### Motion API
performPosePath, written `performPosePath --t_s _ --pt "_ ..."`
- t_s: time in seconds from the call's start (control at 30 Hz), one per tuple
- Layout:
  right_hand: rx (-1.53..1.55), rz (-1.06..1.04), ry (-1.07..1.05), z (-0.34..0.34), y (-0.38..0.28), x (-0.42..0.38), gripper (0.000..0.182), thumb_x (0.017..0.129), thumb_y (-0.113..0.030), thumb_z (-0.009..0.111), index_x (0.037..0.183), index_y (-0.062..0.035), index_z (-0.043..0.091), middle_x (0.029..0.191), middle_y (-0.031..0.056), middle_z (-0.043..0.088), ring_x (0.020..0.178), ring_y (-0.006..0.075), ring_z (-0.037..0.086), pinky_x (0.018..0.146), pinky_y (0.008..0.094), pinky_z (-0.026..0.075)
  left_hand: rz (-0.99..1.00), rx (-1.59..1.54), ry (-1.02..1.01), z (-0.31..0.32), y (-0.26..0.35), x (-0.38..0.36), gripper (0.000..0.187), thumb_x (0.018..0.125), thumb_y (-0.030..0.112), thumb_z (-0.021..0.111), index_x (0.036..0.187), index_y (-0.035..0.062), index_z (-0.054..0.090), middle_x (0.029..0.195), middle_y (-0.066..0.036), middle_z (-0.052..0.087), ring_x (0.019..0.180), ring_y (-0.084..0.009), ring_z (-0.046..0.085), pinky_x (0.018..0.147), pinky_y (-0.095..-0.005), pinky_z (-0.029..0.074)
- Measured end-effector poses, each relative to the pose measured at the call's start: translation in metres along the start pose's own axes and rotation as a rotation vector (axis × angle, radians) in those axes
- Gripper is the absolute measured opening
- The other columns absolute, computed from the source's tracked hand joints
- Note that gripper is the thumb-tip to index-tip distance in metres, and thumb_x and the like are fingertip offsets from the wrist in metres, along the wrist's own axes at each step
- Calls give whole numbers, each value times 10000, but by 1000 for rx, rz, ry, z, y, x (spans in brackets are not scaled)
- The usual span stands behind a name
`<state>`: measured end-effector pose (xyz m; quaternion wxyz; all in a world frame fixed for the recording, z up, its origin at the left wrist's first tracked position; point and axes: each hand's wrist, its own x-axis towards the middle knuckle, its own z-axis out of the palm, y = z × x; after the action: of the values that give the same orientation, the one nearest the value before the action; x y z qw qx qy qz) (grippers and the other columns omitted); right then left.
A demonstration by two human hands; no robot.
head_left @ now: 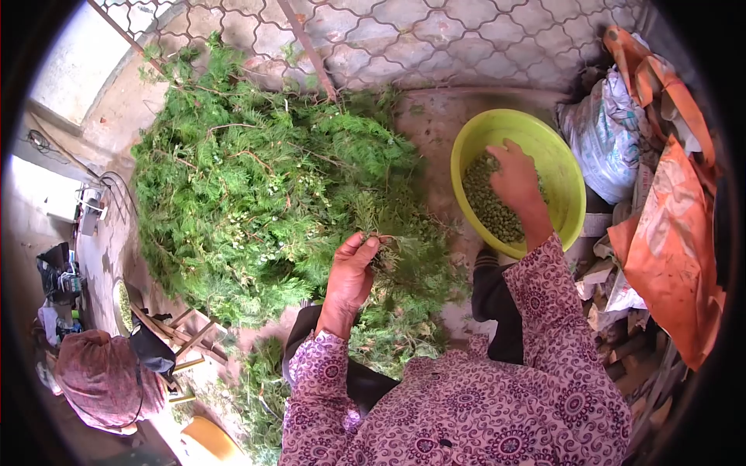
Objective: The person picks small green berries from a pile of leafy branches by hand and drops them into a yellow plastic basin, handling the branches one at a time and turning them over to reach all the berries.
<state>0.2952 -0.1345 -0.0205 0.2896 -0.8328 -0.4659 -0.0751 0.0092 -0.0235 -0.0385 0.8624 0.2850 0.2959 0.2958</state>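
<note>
My left hand pinches a green sprig between thumb and fingers, at the near edge of a big heap of leafy green branches. Over on the right, my right hand reaches into a yellow-green basin. Its fingers are spread above small green cones or berries that cover the basin's bottom. Nothing shows between those fingers.
Wire mesh runs behind the heap. White sacks and orange cloth lie at the right. At the lower left are a covered bundle, a wooden frame and a yellow tub.
</note>
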Motion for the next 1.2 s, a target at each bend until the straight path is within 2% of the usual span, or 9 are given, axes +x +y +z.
performPosePath --t_s 0.07,0.13,0.2,0.27,0.47,0.83,0.97,1.13,1.2 --pt "-395 -28 50 3 10 -4 360 683 -146 606 1024 -38 562 929 145 605 878 268 580 752 346 456 -11 -21 12 3 2 1 133 776 20 616 845 133 606 864 -58 640 795 -179 584 680 -388 477" --pt "-178 -210 80 9 18 -4 406 657 -164 629 1038 -36 571 985 157 593 904 301 564 785 364 446 -68 -43 -2 9 5 1 119 796 35 593 882 116 590 879 -59 629 785 -181 572 668 -402 465" --pt "315 55 -360 -11 -25 3 407 657 -176 657 1029 -33 580 1003 140 593 903 267 573 790 345 446 -74 -20 -36 8 2 3 81 819 52 566 884 93 593 873 -48 624 764 -160 568 625 -365 472" --pt "666 -52 -537 -18 -55 -2 401 663 -183 681 1015 -21 579 972 123 601 877 214 581 767 324 453 -81 3 -71 9 0 5 71 843 70 540 887 70 596 867 -37 618 743 -139 563 581 -328 479" --pt "828 -246 -588 10 -90 -20 313 694 -129 662 972 -13 581 863 72 612 782 140 574 693 270 451 -141 68 -82 17 -5 5 90 850 83 526 899 45 590 860 -35 607 723 -130 552 597 -320 479" --pt "326 -379 -345 21 -98 -34 149 684 -103 591 813 -28 579 660 117 548 612 323 516 554 411 409 -7 407 -112 20 -17 3 56 827 94 579 814 55 617 686 24 596 530 -36 490 460 -181 409" --pt "-25 -292 -317 23 -78 -18 128 686 -101 567 789 -27 577 699 133 576 679 260 593 608 386 463 -12 331 -32 25 -8 -3 49 817 100 598 795 62 621 721 -2 620 505 -43 481 429 -192 389" --pt "1161 350 -777 0 -76 -8 156 725 -40 521 874 -1 548 763 53 567 672 133 583 539 263 471 -46 4 -19 7 4 0 50 806 110 615 764 119 589 752 -23 632 400 -125 415 443 -300 417" --pt "1162 287 -878 3 -81 -11 193 779 -110 527 946 -14 531 849 51 568 700 138 582 573 245 470 -24 21 76 18 6 -2 88 801 136 618 728 92 599 557 -3 532 353 -115 332 426 -303 348"
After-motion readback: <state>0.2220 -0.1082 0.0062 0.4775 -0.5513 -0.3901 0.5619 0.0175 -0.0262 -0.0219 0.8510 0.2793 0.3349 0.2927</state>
